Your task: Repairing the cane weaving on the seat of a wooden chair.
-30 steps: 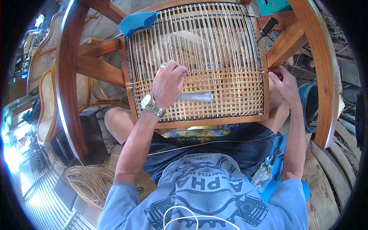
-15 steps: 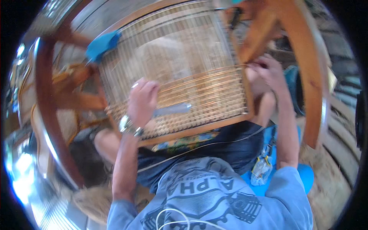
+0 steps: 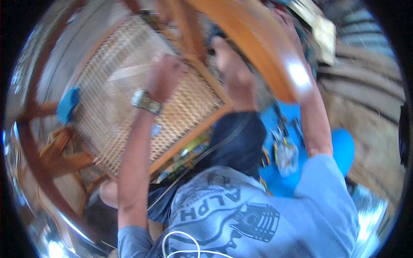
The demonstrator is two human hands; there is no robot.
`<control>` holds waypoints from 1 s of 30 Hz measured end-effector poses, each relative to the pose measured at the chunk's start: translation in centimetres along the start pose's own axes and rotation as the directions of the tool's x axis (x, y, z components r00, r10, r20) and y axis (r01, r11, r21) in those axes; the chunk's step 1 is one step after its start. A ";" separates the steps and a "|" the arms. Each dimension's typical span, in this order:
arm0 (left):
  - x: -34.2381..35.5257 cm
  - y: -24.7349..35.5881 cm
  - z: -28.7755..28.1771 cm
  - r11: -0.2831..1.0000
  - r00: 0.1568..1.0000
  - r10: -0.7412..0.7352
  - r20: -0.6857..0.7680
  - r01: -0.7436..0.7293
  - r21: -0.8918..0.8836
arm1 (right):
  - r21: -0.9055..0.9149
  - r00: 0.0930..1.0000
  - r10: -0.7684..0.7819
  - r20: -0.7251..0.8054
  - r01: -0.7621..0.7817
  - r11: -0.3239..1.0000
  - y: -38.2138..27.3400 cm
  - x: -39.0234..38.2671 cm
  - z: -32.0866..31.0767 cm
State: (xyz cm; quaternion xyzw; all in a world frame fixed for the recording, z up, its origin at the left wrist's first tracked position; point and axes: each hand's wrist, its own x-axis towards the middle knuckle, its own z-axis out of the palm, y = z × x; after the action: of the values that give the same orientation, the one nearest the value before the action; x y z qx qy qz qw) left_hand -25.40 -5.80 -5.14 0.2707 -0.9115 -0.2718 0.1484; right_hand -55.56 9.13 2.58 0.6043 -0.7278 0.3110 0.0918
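Note:
A wooden chair frame rests across my lap, its cane seat [image 3: 189, 105] closely woven along the near side. Toward the far left only parallel strands [image 3: 101, 84] cross the opening. My left hand [image 3: 167, 75], smeared by motion, is over the seat near its right rail; its fingers cannot be made out. My right hand [image 3: 286, 23] reaches far up to the right, past the curved wooden leg [image 3: 262, 47]. Its fingers are blurred, and whether it holds anything is unclear. A small grey-blue piece [image 3: 155, 130] shows on the weave beside my left forearm.
A blue cloth [image 3: 69, 104] is wrapped on the frame's left corner. At my right, a blue surface [image 3: 271, 122] carries a clear plastic bag [image 3: 286, 159] and tools with yellow handles. Wooden planks [image 3: 365, 99] lie farther right. A white cord crosses my lap.
My view has swung right, so the chair appears turned and farther left. My right hand has left the seat's right rail and reached up and away. My left hand has moved toward that rail.

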 end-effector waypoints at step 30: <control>8.5 8.7 2.0 0.966 0.946 0.241 0.217 -0.256 0.041 | -0.708 0.243 0.780 0.576 -0.329 0.625 -5.3 -40.7 -8.1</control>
State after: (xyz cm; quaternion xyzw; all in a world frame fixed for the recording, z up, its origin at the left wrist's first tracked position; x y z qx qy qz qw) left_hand -36.72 -3.76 -0.73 0.1285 -0.9577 -0.2464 0.0747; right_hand -42.28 46.80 -9.97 0.3209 -0.8877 -0.1960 -0.2657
